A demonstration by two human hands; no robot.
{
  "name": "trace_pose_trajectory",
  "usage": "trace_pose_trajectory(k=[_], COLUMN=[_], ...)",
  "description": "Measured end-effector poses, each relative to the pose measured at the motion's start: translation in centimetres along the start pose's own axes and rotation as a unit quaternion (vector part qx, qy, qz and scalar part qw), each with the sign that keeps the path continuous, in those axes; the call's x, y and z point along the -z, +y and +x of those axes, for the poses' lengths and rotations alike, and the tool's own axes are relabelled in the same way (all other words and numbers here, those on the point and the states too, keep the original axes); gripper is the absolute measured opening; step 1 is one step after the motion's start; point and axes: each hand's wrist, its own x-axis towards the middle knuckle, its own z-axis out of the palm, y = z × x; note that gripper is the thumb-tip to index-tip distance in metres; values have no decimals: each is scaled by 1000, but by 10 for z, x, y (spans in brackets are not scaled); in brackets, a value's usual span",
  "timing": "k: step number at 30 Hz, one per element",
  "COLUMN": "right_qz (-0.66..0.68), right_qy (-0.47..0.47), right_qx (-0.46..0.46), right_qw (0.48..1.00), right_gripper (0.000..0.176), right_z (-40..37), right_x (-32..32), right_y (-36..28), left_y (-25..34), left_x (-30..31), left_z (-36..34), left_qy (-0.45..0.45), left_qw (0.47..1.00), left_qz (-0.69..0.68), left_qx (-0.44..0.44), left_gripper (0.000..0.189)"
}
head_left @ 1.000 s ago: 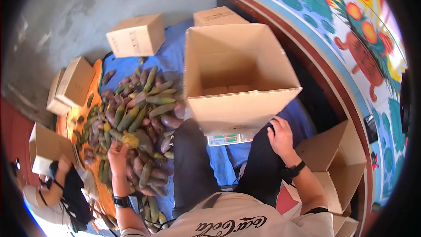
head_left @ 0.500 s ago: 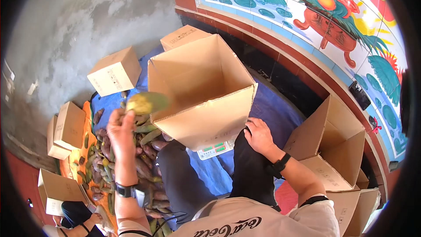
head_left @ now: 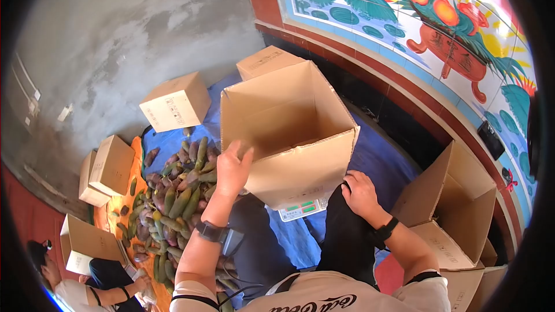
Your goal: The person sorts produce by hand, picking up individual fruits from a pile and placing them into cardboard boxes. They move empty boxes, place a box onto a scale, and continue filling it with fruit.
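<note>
Before me, a large open cardboard box (head_left: 303,167) stands on a digital scale (head_left: 304,210) between my knees. My left hand (head_left: 233,169) is raised at the box's near left edge, its fingers apart at the opening and nothing visible in them. Only bare cardboard shows inside; part of the bottom is hidden by the near wall. My right hand (head_left: 361,193) lies flat over my right knee, just beside the box's near right corner. Left of the box, a heap of long purple and green fruits (head_left: 173,199) covers the sheet, partly hidden behind my left arm.
Several cardboard boxes stand around, including a box (head_left: 176,104) by the wall and an open box (head_left: 457,202) at right. Blue sheeting (head_left: 378,150) and orange sheeting (head_left: 110,216) cover the floor. Another person (head_left: 87,289) sits at lower left near a box (head_left: 92,245).
My left hand has moved right to the box's edge; the green and yellow fruit it held is out of sight. My right hand stays on my knee. The view has shifted slightly.
</note>
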Motion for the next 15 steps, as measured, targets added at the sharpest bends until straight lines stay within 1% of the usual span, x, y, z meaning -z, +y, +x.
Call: trace_pose_trajectory(k=[1, 2, 3, 5, 6, 7, 8, 9, 10, 11, 12, 13, 15], right_qz=[3, 5, 7, 1, -8, 0, -6, -11, -14, -5, -8, -12, -5], right_qy=[-3, -4, -5, -9, -9, -26, -17, -6, -13, -28, -21, -13, -24], right_qx=[5, 1, -2, -1, -4, 8, 4, 2, 4, 24, 18, 11, 23], right_qw=[1000, 1000, 1000, 1000, 1000, 1000, 1000, 1000, 1000, 999, 1000, 1000, 999], right_gripper=[23, 23, 22, 22, 21, 21, 21, 21, 20, 20, 20, 19, 19], right_z=[0, 1, 1, 3, 2, 1, 0, 2, 2, 1, 1, 1, 1], right_x=[0, 0, 1, 1, 1, 0, -1, -2, -3, -4, -4, -4, -3], right_y=[0, 0, 0, 0, -1, -2, -2, -1, 0, 1, 3, 3, 3], left_y=[0, -2, -2, -1, -1, 0, 2, -3, 0, -2, 1, 1, 3], left_x=[0, -1, -1, -3, -1, -2, -2, -7, -7, -8, -7, -5, 1], left_z=[-1, -2, -3, -6, -8, -9, -11, -11, -13, -15, -17, -23, -34], left_qy=[-2, 0, 5, 30, 22, 45, 56, 94, 99, 131, 147, 107, 117], left_qw=[1000, 1000, 1000, 999, 999, 997, 995, 989, 990, 982, 977, 985, 977], left_qz=[-27, -5, -4, -16, -19, -25, -57, -42, -31, -10, 1, 0, 53], left_qx=[6, -7, 0, -31, -29, -61, -66, -104, -90, -135, -151, -133, -170], left_gripper=[20, 22, 22, 24, 25, 25, 24, 27, 30, 34, 37, 41, 48])
